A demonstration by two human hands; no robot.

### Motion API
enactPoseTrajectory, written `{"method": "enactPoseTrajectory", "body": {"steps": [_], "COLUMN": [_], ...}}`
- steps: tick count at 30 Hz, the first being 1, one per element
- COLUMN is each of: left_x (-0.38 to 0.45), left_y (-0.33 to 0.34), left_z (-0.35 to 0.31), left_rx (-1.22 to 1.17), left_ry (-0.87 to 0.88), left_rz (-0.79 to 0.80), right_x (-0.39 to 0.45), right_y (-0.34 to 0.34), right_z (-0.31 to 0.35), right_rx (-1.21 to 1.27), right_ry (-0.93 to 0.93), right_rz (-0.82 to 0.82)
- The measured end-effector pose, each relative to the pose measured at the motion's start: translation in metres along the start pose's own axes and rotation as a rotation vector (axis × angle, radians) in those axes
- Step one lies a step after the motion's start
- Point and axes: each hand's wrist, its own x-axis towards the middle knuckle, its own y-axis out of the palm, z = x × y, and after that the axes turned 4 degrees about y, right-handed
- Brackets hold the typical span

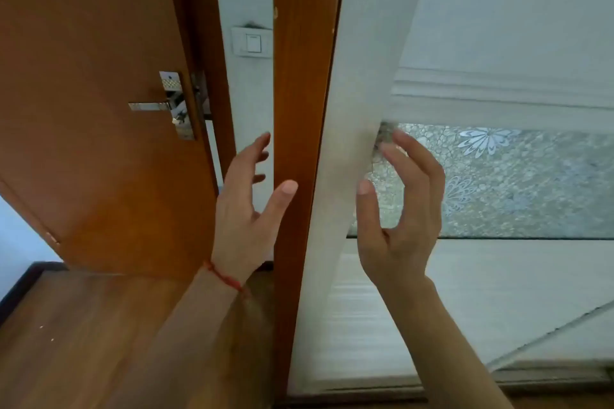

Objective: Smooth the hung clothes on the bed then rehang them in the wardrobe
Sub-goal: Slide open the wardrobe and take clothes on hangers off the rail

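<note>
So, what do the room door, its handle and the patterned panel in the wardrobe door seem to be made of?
Room door: probably wood or wood veneer, orange-brown, smooth with a soft sheen.
Handle: metal, silver and shiny, on a bright plate.
Panel: probably frosted glass or patterned film, translucent, with white flowers and a crackled texture.

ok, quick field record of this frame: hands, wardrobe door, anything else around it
left hand: open, fingers spread, holds nothing, in front of the wooden frame post
right hand: fingers curved at the edge of the wardrobe door, contact unclear
wardrobe door: white, with a patterned frosted glass band
room door: wooden, ajar, metal lever handle
clothes: none in view
</note>
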Motion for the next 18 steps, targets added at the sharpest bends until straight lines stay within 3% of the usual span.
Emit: {"method": "enactPoseTrajectory", "body": {"steps": [2,6,18], "left_x": [0.014,0.039,0.048], "left_y": [0.002,0.009,0.019], "left_z": [-0.015,-0.030,-0.024], "left_rx": [-0.068,-0.115,-0.125], "left_ry": [0.051,0.158,0.157], "left_rz": [-0.062,-0.156,-0.205], "right_x": [0.013,0.027,0.030], "right_y": [0.012,0.038,0.042], "right_z": [0.003,-0.002,-0.018], "right_rx": [-0.041,-0.145,-0.485], "right_ry": [-0.075,-0.124,-0.238], "right_rz": [-0.062,-0.028,-0.158]}}
